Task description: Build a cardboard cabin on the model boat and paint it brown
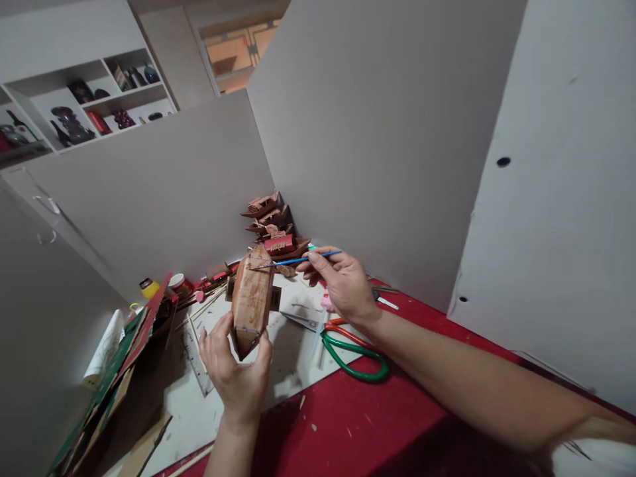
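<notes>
A small wooden model boat (252, 295) is held up, its broad flat wooden face toward the camera. My left hand (237, 364) grips its lower end, thumb on the right side and fingers on the left. In my right hand (338, 278) is a thin blue brush (293, 262), pinched between thumb and fingers. The brush's tip lies on the upper part of the boat, where the wood looks darker and wet in patches. Behind the boat, several finished-looking model boats (271, 215) are stacked against the wall.
Scissors with green and orange handles (355, 358) lie on the white board (293, 377) over a red tabletop (358, 424). Cardboard sheets (124, 358), a yellow bottle (149, 287) and a red-and-white cup (179, 285) stand at the left. Grey panels rise behind.
</notes>
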Demonstrator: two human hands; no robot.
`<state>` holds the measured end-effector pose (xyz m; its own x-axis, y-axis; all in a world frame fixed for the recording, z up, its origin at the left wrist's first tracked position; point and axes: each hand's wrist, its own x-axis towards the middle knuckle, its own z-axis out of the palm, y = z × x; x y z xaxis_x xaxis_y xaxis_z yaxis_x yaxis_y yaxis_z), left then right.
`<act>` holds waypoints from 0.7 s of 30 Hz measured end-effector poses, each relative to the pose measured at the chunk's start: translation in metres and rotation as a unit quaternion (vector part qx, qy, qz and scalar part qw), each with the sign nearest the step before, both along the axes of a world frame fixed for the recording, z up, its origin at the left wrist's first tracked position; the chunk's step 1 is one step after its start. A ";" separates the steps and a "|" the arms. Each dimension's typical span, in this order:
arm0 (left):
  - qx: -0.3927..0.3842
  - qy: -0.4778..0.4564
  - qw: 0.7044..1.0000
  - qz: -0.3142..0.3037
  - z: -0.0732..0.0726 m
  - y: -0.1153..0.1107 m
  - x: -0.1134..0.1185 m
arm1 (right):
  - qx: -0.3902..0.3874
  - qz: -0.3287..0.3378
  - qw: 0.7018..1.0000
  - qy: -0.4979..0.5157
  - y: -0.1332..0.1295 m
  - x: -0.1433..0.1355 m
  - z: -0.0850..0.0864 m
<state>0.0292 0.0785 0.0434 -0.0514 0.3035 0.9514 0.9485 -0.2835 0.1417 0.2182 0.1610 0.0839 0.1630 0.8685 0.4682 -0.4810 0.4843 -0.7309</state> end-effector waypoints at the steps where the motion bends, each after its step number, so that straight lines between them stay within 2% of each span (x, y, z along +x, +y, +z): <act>1: 0.001 -0.001 1.000 0.001 0.000 0.000 0.000 | 0.002 0.003 1.000 -0.007 -0.001 -0.001 -0.001; 14: 0.013 -0.013 0.999 0.031 0.003 0.002 -0.005 | 0.016 0.071 0.994 -0.078 -0.026 -0.014 -0.011; 21: 0.013 -0.030 0.999 0.039 0.004 0.002 -0.004 | 0.024 0.098 0.990 -0.095 -0.036 -0.016 -0.010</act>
<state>0.0253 0.0801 0.0471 -0.1310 0.2719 0.9534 0.9577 -0.2138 0.1926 0.2024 0.1249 0.0736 -0.1013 0.8509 0.5154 -0.4243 0.4316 -0.7960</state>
